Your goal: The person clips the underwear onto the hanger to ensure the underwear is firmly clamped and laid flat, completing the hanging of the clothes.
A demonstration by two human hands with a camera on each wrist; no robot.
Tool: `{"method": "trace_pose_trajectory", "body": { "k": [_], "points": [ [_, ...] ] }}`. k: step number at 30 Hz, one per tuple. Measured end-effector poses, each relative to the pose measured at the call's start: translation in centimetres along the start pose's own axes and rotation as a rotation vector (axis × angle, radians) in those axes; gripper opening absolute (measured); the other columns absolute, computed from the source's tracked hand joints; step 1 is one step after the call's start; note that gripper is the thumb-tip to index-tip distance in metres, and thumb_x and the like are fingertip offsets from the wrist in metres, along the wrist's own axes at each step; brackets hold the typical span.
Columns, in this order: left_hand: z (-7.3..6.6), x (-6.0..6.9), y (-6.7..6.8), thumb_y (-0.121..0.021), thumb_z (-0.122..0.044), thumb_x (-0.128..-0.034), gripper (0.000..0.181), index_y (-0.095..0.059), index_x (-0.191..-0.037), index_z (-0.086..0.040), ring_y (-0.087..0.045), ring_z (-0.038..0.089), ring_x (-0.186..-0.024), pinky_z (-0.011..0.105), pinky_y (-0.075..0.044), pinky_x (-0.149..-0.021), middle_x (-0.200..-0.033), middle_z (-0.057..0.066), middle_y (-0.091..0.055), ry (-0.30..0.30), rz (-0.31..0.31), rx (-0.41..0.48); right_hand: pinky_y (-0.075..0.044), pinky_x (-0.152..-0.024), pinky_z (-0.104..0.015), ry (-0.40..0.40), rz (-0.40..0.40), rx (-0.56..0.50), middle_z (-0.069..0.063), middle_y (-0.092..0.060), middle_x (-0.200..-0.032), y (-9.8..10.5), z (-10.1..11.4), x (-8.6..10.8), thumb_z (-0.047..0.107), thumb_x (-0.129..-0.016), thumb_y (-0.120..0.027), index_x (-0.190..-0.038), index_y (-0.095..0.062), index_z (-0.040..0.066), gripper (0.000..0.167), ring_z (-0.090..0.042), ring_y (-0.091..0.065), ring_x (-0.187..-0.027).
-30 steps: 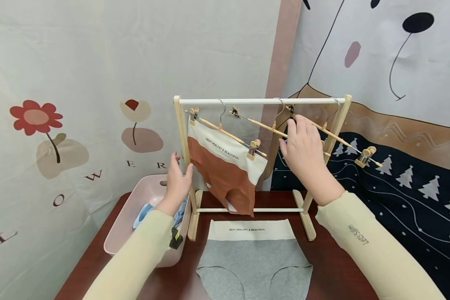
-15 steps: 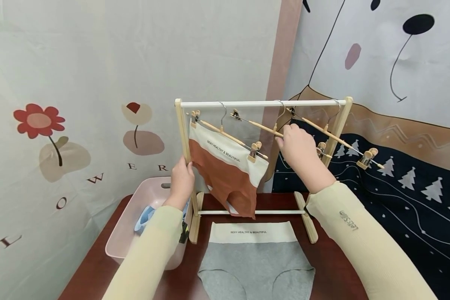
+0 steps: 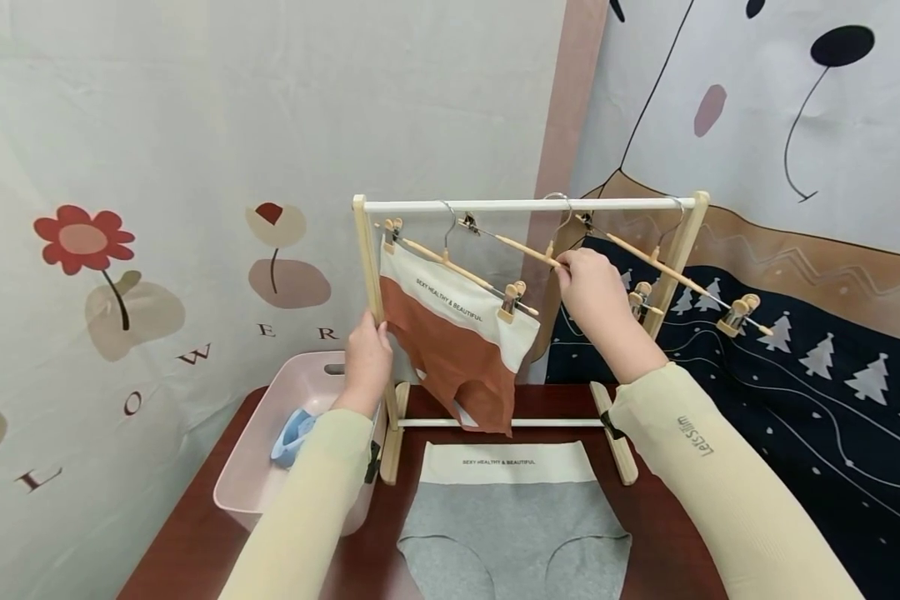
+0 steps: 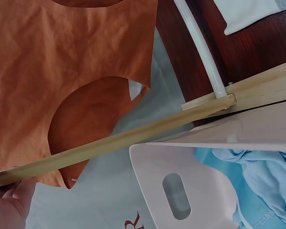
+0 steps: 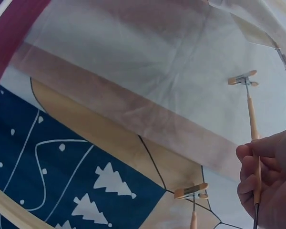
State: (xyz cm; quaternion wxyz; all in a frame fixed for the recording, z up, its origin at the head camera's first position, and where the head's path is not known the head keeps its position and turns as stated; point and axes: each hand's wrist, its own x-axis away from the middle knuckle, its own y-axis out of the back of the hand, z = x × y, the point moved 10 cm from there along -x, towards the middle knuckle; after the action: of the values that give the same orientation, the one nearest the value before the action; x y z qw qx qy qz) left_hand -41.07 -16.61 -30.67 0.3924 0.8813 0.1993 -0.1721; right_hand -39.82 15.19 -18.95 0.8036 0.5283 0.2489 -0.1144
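Note:
My left hand grips the left wooden post of a small clothes rack; in the left wrist view its fingers wrap the post at the lower left. My right hand holds the middle clip hanger by its wooden bar, fingers curled round it in the right wrist view. That hanger's hook is still over the white rail. On the left hanger, rust-and-white underpants hang from two clips. Grey underpants with a white waistband lie flat on the table in front.
A pink basket with blue cloth stands left of the rack, beside its foot. Another clip hanger hangs at the right end. The rack's feet stand on the dark red table, with printed cloth walls behind.
My left hand has moved from beside the left post to gripping it. My right hand has moved down from between the hangers and taken hold of the middle hanger's bar.

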Motion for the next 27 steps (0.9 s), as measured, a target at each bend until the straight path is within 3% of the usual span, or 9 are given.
{"method": "trace_pose_trajectory", "body": {
  "k": [13, 27],
  "points": [
    [-0.1, 0.2, 0.1, -0.04, -0.018, -0.1015, 0.033, -0.045, -0.127, 0.003, -0.059, 0.041, -0.103, 0.05, -0.048, -0.082, -0.109, 0.027, -0.06, 0.024, 0.011, -0.007, -0.05, -0.07, -0.041, 0.022, -0.058, -0.045, -0.016, -0.065, -0.095, 2.0, -0.2, 1.7, 0.014, -0.097, -0.053, -0.108, -0.066, -0.001, 0.023, -0.028, -0.06, -0.083],
    [0.2, 0.2, -0.1, -0.041, -0.018, -0.1014, 0.033, -0.044, -0.127, 0.002, -0.059, 0.04, -0.102, 0.049, -0.048, -0.082, -0.11, 0.026, -0.06, 0.016, 0.009, 0.01, -0.047, -0.063, -0.039, 0.016, -0.012, -0.042, -0.016, -0.065, -0.093, -0.1, -3.5, 5.4, 0.014, -0.096, -0.055, -0.105, -0.067, -0.001, 0.021, -0.026, -0.056, -0.075]
  ]
}}
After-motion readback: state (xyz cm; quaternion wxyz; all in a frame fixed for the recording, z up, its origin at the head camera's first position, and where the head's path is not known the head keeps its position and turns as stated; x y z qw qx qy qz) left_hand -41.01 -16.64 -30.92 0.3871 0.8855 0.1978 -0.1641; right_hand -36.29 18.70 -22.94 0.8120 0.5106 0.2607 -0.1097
